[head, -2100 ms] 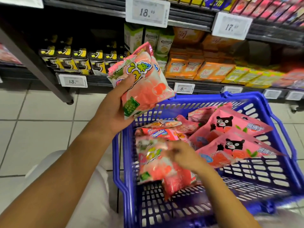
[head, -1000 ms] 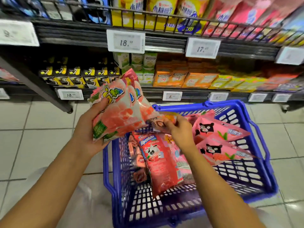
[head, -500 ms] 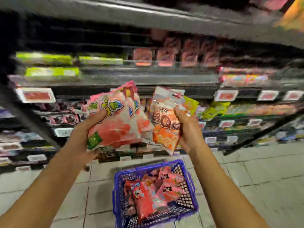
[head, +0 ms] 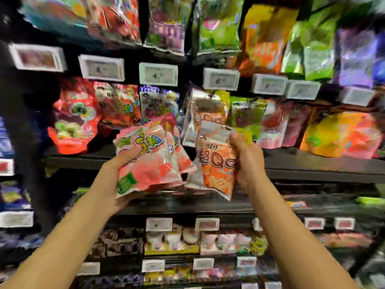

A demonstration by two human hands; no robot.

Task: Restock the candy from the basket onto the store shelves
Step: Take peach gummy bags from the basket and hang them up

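Note:
My left hand (head: 116, 176) grips a bunch of pink candy bags (head: 152, 163), thumb across the front of the top bag. My right hand (head: 248, 159) holds an orange candy bag (head: 216, 163) marked "QQ" by its right edge. Both are raised in front of a dark shelf (head: 312, 163) where similar bags hang in a row; a matching orange QQ bag (head: 204, 115) hangs just behind and above the one in my right hand. The basket is out of view. The picture is blurred by head motion.
White price tags (head: 158, 74) line the shelf rails. Red (head: 77, 117), green (head: 245, 115) and yellow-orange bags (head: 341, 134) hang at hand height, with more bags (head: 218, 26) above. Lower shelves hold small boxed sweets (head: 173, 240).
My view has swung up from the floor and the blue basket to the upper hanging shelves. Both hands rose with it, still holding the pink bags and the orange bag.

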